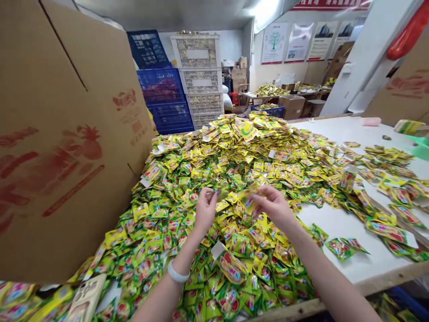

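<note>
A large heap of small green and yellow candy packets (157, 223) spreads across the white table (321, 223). Over its middle, my right hand (273, 206) pinches a yellow packet (247, 197), blurred by motion. My left hand (205, 210), with a white band (177, 273) on the wrist, is a little to the left. Its thumb and fingers are closed, and a blurred green packet (221, 194) shows at their tips. Below the hands, a larger fruit-printed packet with a white end (231, 264) lies on the heap.
An open cardboard carton (110, 188) stands close on the left. Beyond the heap are stacked blue crates (162, 91) and white crates (199, 71). Loose packets (345, 247) lie at the right near the wooden table edge (385, 279). A phone-like beige object (85, 297) sits at lower left.
</note>
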Demonstrator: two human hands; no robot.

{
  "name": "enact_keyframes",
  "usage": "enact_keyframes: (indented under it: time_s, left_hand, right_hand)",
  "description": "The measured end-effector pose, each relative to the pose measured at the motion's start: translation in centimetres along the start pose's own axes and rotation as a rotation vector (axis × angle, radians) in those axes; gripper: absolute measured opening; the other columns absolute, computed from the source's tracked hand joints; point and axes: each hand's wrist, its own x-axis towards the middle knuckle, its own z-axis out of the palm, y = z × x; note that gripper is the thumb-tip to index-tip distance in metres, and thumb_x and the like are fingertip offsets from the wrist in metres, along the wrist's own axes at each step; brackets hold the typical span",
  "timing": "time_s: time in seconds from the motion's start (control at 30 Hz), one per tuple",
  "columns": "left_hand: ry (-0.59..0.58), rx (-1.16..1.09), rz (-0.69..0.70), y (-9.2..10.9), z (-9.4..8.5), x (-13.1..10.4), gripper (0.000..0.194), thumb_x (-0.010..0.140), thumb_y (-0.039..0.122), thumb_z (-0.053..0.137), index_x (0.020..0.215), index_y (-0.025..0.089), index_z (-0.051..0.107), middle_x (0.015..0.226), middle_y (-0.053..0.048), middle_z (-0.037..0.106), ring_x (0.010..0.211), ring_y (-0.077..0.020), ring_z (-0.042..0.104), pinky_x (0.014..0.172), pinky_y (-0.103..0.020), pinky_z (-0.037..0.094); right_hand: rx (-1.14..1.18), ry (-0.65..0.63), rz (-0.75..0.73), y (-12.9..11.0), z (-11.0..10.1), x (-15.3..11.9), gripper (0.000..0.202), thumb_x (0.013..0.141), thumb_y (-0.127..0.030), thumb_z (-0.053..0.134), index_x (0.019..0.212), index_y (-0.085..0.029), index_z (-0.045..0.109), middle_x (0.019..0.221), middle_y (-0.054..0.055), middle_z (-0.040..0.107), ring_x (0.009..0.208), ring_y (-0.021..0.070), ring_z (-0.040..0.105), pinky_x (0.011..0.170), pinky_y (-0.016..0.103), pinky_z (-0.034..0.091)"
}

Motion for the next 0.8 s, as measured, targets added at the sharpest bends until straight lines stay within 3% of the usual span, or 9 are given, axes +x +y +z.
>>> enact_keyframes:
  time_s: [0.07, 0.17, 0.33, 0.43, 0.57, 0.63, 0.8]
  left_hand:
    - [-0.107, -0.201, -0.074, 1.5, 0.4, -1.4, 0.03, 0.09, 0.05, 0.054, 0.097, 0.021, 0.049, 0.051, 0.01, 0.036, 0.042, -0.0088, 0.029, 0.044, -0.02, 0.021]
    - [-0.287, -0.461, -0.183, 3.3, 0.4, -2.9, 0.041, 0.083, 0.052, 0.064, 0.107, 0.019, 0.057, 0.05, 0.01, 0.039, 0.042, -0.0082, 0.032, 0.044, -0.019, 0.029]
    - [-0.394, -0.65, -0.332, 4.8, -0.1, -3.9, 0.043, 0.078, 0.061, 0.066, 0.079, 0.018, 0.065, 0.054, 0.004, 0.048, 0.05, -0.0116, 0.045, 0.051, -0.026, 0.047]
    - [-0.33, -0.724, -0.345, 4.9, 0.4, -4.3, 0.042, 0.074, 0.058, 0.072, 0.081, 0.017, 0.065, 0.062, 0.002, 0.054, 0.058, -0.013, 0.052, 0.057, -0.026, 0.051]
    - [-0.064, -0.763, -0.35, 4.5, 1.9, -5.1, 0.042, 0.075, 0.058, 0.072, 0.08, 0.018, 0.06, 0.06, 0.005, 0.048, 0.053, -0.009, 0.044, 0.051, -0.02, 0.045]
    - [0.011, -0.756, -0.345, 4.3, 2.7, -5.7, 0.041, 0.076, 0.058, 0.071, 0.08, 0.019, 0.058, 0.062, 0.004, 0.049, 0.053, -0.0093, 0.044, 0.05, -0.02, 0.043]
    - [-0.002, -0.763, -0.33, 4.8, 3.1, -6.7, 0.042, 0.079, 0.06, 0.068, 0.09, 0.021, 0.057, 0.072, 0.001, 0.06, 0.065, -0.014, 0.057, 0.06, -0.024, 0.048]
  right_hand:
    - [-0.097, -0.099, 0.013, 1.5, 1.6, -0.2, 0.032, 0.071, -0.045, 0.08, 0.08, -0.021, 0.062, 0.064, -0.004, 0.064, 0.039, 0.0109, 0.057, 0.038, 0.023, 0.049]
    - [-0.267, -0.171, -0.041, 2.1, 1.8, -0.3, 0.023, 0.075, -0.041, 0.076, 0.078, -0.021, 0.065, 0.058, -0.005, 0.057, 0.04, 0.0088, 0.052, 0.037, 0.021, 0.044]
    - [-0.433, -0.268, -0.03, 0.3, 0.2, -0.3, 0.02, 0.077, -0.039, 0.075, 0.075, -0.021, 0.065, 0.053, -0.005, 0.057, 0.039, 0.0091, 0.049, 0.038, 0.021, 0.041]
    - [-0.327, -0.243, 0.049, 0.1, 0.5, -0.8, 0.026, 0.075, -0.043, 0.077, 0.077, -0.021, 0.063, 0.052, -0.004, 0.059, 0.041, 0.0128, 0.058, 0.041, 0.024, 0.048]
    - [-0.087, -0.057, 0.089, 1.6, 2.2, -2.2, 0.036, 0.07, -0.048, 0.081, 0.079, -0.021, 0.058, 0.066, -0.003, 0.066, 0.044, 0.0153, 0.064, 0.044, 0.029, 0.056]
    - [-0.002, 0.011, 0.091, 2.7, 3.1, -2.8, 0.038, 0.069, -0.048, 0.081, 0.079, -0.022, 0.056, 0.072, -0.002, 0.067, 0.043, 0.0146, 0.064, 0.043, 0.029, 0.056]
    - [-0.042, 0.061, 0.034, 5.0, 3.7, -3.1, 0.038, 0.073, -0.05, 0.077, 0.079, -0.022, 0.051, 0.068, -0.004, 0.062, 0.037, 0.0102, 0.053, 0.035, 0.024, 0.045]
